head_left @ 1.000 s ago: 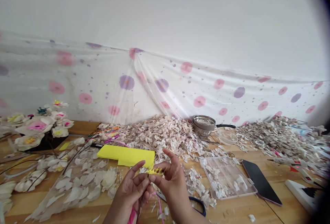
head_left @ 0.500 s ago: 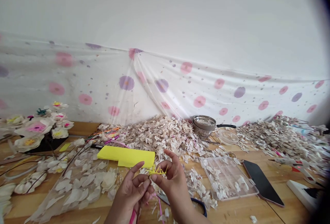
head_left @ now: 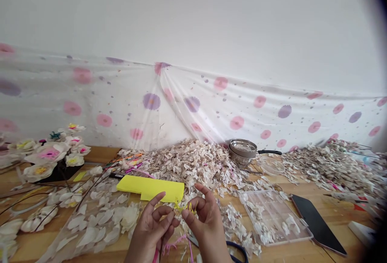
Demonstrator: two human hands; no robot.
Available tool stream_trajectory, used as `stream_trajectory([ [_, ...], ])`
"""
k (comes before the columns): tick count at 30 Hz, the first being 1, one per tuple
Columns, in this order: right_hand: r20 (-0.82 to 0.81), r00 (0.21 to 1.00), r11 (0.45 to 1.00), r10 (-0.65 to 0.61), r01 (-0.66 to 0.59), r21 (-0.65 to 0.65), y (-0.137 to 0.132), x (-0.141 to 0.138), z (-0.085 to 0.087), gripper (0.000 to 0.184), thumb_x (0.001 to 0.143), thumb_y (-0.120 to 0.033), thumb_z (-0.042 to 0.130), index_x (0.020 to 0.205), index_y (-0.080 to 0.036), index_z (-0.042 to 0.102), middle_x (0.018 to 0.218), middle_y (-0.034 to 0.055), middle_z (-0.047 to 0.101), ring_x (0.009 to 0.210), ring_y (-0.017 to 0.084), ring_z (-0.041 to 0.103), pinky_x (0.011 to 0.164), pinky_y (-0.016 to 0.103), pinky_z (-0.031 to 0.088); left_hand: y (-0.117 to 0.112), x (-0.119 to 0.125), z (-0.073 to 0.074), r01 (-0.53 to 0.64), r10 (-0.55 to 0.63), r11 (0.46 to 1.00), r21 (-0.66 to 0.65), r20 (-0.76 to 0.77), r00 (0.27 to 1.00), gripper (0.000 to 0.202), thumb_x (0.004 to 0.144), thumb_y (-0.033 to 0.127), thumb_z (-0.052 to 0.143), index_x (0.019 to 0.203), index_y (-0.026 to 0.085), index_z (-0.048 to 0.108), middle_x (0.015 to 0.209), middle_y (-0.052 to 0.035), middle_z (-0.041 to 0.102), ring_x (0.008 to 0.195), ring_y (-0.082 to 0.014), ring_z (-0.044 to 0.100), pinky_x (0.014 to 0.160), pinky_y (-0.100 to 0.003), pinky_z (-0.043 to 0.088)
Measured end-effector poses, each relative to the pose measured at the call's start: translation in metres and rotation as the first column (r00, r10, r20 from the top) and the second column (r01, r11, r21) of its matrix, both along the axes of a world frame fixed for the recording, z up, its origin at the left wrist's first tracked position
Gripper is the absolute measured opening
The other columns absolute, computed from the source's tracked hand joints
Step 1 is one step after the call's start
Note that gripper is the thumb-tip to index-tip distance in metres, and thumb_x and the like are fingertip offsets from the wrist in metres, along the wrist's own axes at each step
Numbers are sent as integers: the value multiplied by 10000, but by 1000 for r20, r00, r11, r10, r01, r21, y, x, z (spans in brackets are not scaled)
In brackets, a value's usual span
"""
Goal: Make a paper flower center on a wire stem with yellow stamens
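Observation:
My left hand [head_left: 152,224] is closed, with thumb and fingertips pinching a thin dark stem [head_left: 161,251] that runs down below the palm. At the top of the stem sits a yellow fringed paper strip [head_left: 178,205], its fine strands sticking out. Thumb and finger of my right hand [head_left: 207,224] pinch the fringe's other side, while the other fingers curl loosely upward. Behind the hands lies a folded sheet of yellow paper [head_left: 151,187]. Pink fringed strips [head_left: 175,243] show below the hands. Scissors with dark blue handles [head_left: 240,250] lie partly hidden under my right wrist.
A large heap of pale petals [head_left: 193,164] stands at the back, with stacked metal bowls [head_left: 242,150] beside it. To the right are a clear compartment box [head_left: 275,218], a phone [head_left: 317,222] and a glue gun [head_left: 347,198]. Finished paper flowers [head_left: 50,154] stand at left.
The view has shifted slightly, so the table's things appear lower and farther right. My right fingers have moved a little around the yellow fringe; both hands keep their hold.

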State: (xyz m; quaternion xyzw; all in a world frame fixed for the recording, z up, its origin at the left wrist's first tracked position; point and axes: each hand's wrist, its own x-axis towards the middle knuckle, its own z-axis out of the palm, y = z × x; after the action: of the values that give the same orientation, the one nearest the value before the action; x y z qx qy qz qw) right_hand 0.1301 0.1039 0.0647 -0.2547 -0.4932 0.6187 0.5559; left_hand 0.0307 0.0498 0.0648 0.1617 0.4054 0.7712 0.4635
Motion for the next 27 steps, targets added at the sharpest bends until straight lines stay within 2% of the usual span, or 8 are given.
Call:
stream_trajectory([
  [8, -2, 1000, 999, 11, -11, -39, 1, 2, 7, 576, 659, -323, 780, 1140, -196, 489, 663, -53, 572, 630, 131, 530, 627, 263, 395, 1, -6, -4, 88, -86, 996, -35, 49, 995, 883, 419, 195, 939, 1156, 213, 453, 641, 56, 616, 500, -107, 592, 437, -153, 451],
  [15, -36, 999, 996, 23, -26, -83, 4, 2, 5, 618, 614, -340, 822, 1127, -192, 510, 662, -54, 578, 621, 122, 521, 616, 244, 390, 2, -6, -11, 196, -195, 981, -9, 54, 979, 947, 445, 260, 937, 1218, 218, 392, 567, 68, 592, 470, -132, 599, 382, -150, 373],
  [22, -99, 975, 970, 199, -210, -122, 10, 4, 0, 628, 618, -274, 840, 1124, -198, 476, 649, -67, 571, 579, 112, 537, 578, 235, 405, -1, -3, -12, 270, -271, 963, 25, 62, 961, 902, 488, 278, 922, 1232, 220, 416, 571, 42, 611, 460, -136, 594, 377, -161, 357],
  [27, -178, 953, 941, 244, -277, -196, 10, 1, -4, 618, 600, -255, 854, 1088, -204, 478, 649, -75, 581, 519, 101, 542, 536, 230, 404, -2, 0, -11, 261, -265, 963, 68, 53, 963, 775, 497, 306, 918, 1147, 227, 503, 558, 41, 606, 414, -95, 541, 376, -149, 330],
])
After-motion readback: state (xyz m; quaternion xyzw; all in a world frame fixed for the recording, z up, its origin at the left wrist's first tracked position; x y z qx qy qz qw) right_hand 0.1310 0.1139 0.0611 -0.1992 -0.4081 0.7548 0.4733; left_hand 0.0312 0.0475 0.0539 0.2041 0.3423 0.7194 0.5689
